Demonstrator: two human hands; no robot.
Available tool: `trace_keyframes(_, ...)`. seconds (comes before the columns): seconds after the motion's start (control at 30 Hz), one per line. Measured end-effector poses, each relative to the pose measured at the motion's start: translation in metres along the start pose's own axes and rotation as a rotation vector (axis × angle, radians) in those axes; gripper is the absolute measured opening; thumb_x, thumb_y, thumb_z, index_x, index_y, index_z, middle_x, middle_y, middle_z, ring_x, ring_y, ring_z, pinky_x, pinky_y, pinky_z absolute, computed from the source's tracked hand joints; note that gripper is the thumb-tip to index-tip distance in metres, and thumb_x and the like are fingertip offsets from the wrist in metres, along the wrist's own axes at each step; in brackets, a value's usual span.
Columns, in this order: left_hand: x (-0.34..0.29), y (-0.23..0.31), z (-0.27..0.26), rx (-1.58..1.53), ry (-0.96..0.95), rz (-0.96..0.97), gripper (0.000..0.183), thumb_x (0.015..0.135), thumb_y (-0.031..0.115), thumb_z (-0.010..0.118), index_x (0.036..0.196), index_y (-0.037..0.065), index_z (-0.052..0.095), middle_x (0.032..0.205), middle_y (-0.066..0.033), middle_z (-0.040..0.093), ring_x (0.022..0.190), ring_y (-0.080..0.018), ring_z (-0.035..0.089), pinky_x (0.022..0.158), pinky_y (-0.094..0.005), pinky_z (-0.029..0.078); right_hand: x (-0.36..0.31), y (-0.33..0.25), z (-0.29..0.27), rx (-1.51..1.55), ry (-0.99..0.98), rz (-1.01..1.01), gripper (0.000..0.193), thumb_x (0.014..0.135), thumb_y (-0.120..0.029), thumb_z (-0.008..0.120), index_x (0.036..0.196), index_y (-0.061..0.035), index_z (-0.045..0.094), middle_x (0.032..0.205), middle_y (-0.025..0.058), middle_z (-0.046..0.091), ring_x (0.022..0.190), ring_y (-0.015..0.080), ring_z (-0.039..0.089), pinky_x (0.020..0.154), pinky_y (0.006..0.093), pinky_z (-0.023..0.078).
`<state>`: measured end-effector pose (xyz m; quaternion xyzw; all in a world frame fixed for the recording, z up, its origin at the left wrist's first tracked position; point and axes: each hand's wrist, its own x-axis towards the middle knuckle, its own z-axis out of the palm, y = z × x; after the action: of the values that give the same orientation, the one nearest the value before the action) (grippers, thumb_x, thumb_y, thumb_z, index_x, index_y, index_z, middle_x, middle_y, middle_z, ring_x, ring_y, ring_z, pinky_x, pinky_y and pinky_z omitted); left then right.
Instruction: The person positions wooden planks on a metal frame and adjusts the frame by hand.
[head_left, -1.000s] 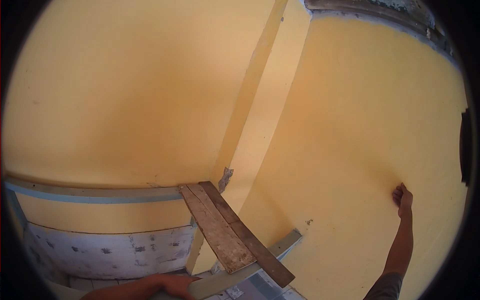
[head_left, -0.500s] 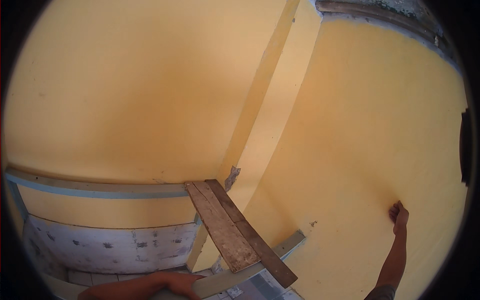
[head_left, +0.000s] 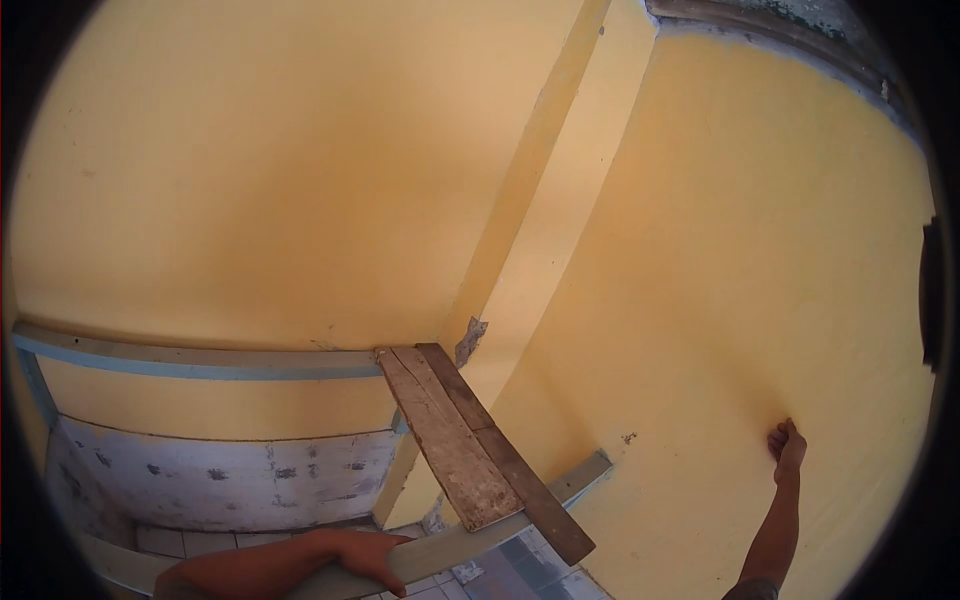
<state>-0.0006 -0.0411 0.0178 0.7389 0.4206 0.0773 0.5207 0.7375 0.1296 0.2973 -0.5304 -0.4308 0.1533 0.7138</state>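
Note:
My left hand (head_left: 365,556) is at the near grey-blue wooden rail (head_left: 440,550), gripping it, with the thumb on the near side and the other fingers partly hidden. My right arm reaches out to the yellow right-hand wall (head_left: 700,250). Against that wall my right hand (head_left: 787,447) is closed, its fingers curled and pressed together; anything small inside them cannot be made out. A soft shadow falls on the wall just above this hand.
Two worn boards, a wide plank (head_left: 450,440) and a narrow plank (head_left: 510,480), bridge the near rail and far rail (head_left: 210,362). A yellow pillar (head_left: 545,200) with chipped plaster (head_left: 470,340) fills the corner. Below lie floor tiles (head_left: 535,562) and a stained white lower wall (head_left: 220,480).
My right hand has shifted slightly down and left along the wall. The left hand shows a little higher on the rail, as the whole view has tilted slightly.

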Motion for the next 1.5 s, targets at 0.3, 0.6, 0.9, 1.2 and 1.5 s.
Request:
trace_keyframes(0.3,-0.001,0.001,-0.001,0.013,-0.005,-0.024,0.102,0.075,0.046,0.087,0.153,0.001,0.039,0.136,-0.0215,0.061,0.124,-0.0298,0.060,0.107,-0.0395,0.047,-0.009,0.018,-0.003,-0.004,-0.022,0.011,0.032,0.103,-0.039,0.060,0.084,-0.0132,0.062,0.066,-0.0018,0.060,0.058,0.0125,0.057,0.055,0.0266,0.044)
trace_keyframes(0.6,0.001,-0.002,0.000,0.039,-0.002,-0.015,0.101,0.075,0.048,0.086,0.152,0.000,0.040,0.136,-0.0228,0.061,0.125,-0.0302,0.060,0.107,-0.0393,0.047,-0.025,0.028,0.001,-0.029,0.056,0.043,0.030,0.102,-0.039,0.061,0.086,-0.0144,0.063,0.067,-0.0016,0.062,0.059,0.0127,0.058,0.056,0.0269,0.045)
trace_keyframes(0.9,0.003,-0.007,0.002,0.003,-0.018,-0.036,0.098,0.075,0.044,0.087,0.149,-0.001,0.042,0.133,-0.0215,0.063,0.123,-0.0299,0.061,0.106,-0.0395,0.047,-0.012,0.040,-0.013,-0.002,-0.022,0.046,0.031,0.102,-0.040,0.062,0.087,-0.0124,0.064,0.069,-0.0008,0.062,0.060,0.0127,0.058,0.056,0.0258,0.045)
trace_keyframes(1.2,0.003,-0.008,0.003,0.022,0.048,0.074,0.105,0.070,0.043,0.089,0.152,0.000,0.039,0.134,-0.0221,0.063,0.123,-0.0303,0.061,0.106,-0.0385,0.047,-0.007,0.038,-0.015,-0.034,-0.048,0.111,0.030,0.101,-0.038,0.065,0.099,-0.0086,0.068,0.076,0.0013,0.066,0.068,0.0139,0.064,0.061,0.0251,0.050)
trace_keyframes(1.5,-0.004,0.007,-0.002,-0.147,-0.011,0.008,0.103,0.068,0.035,0.090,0.150,-0.001,0.041,0.127,-0.0197,0.066,0.117,-0.0257,0.064,0.100,-0.0375,0.051,0.002,-0.030,0.023,-0.039,-0.170,-0.016,0.027,0.101,-0.034,0.066,0.107,-0.0076,0.069,0.078,-0.0030,0.063,0.069,0.0083,0.059,0.066,0.0227,0.047)
